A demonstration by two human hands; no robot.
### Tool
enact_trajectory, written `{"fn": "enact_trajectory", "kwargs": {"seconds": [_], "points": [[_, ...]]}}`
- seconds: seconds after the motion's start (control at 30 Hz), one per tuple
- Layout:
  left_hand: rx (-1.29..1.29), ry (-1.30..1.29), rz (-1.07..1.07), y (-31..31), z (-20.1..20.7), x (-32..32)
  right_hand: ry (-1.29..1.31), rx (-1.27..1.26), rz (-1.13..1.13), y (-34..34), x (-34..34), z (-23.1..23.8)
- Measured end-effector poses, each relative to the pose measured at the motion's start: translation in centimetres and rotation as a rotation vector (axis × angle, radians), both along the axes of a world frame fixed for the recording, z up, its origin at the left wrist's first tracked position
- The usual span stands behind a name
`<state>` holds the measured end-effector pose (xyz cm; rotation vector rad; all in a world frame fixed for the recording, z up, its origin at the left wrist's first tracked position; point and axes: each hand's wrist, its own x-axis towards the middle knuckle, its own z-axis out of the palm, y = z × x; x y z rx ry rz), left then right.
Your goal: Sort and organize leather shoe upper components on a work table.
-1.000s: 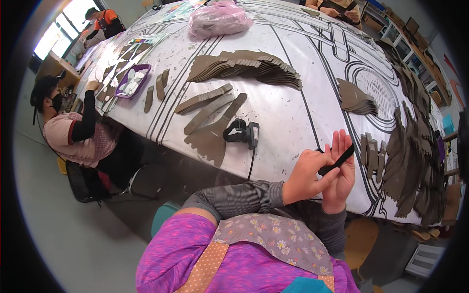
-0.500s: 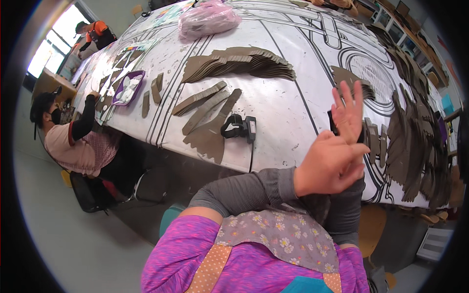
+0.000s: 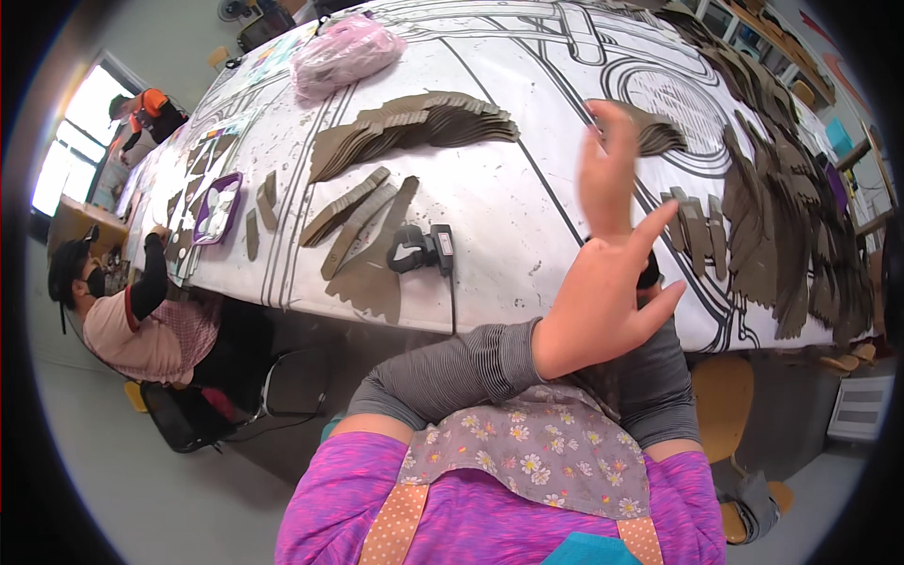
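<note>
Black strap (image 3: 650, 269) sits right of frame centre, in the gap behind the left hand (image 3: 598, 306). Visible bit is a short stub, running roughly up-down in frame. Left hand covers the rest, so I can't tell the full long axis, which end points where, or whether the right hand (image 3: 607, 184) is gripping it. Looks plain, dull black, one dark patch against skin.

Left hand: thumb and finger splayed wide, tips toward right of frame. Right hand: behind and above it, blurred, fingers up toward top of frame.

Surface: white table (image 3: 508, 226) printed with bold black line art, small dark scuffs on it. Fanned stack of grey-brown pieces (image 3: 414, 132) upper centre. Short brown strips (image 3: 692, 226) near the hands, right side; larger brown pieces (image 3: 763, 245) spread beyond them at far right. Black strapped device (image 3: 419, 250) left of the hands, cable running down over the near edge. Pink plastic bag (image 3: 347, 58) upper left of centre; purple tray (image 3: 234, 202) with white pieces left.

Room: masked co-worker (image 3: 155, 334) seated at left, another person in orange and black (image 3: 151, 118) upper left by a bright window (image 3: 80, 141). Wooden chair (image 3: 723, 405) lower right, grey floor.
</note>
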<state>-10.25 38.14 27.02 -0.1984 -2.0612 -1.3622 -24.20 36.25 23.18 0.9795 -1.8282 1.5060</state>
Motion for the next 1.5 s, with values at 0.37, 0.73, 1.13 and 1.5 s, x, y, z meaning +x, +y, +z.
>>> {"fn": "enact_trajectory", "kwargs": {"seconds": [0.37,0.73,1.13,1.5], "points": [[-0.182,-0.142,-0.001,1.2,-0.3,-0.9,-0.587,0.044,0.355,-2.4,-5.4,-0.2],[-0.14,0.038,-0.109,0.5,-3.7,0.7,-1.271,-1.391,0.656,0.3,-7.5,2.8],[-0.4,-0.025,0.255,1.0,-2.2,-2.5,0.723,0.664,0.135,-4.2,2.2,-3.9],[1.022,-0.248,-0.254,2.3,-7.5,1.9,-0.502,-0.429,0.252,-0.3,-4.4,4.9]]}}
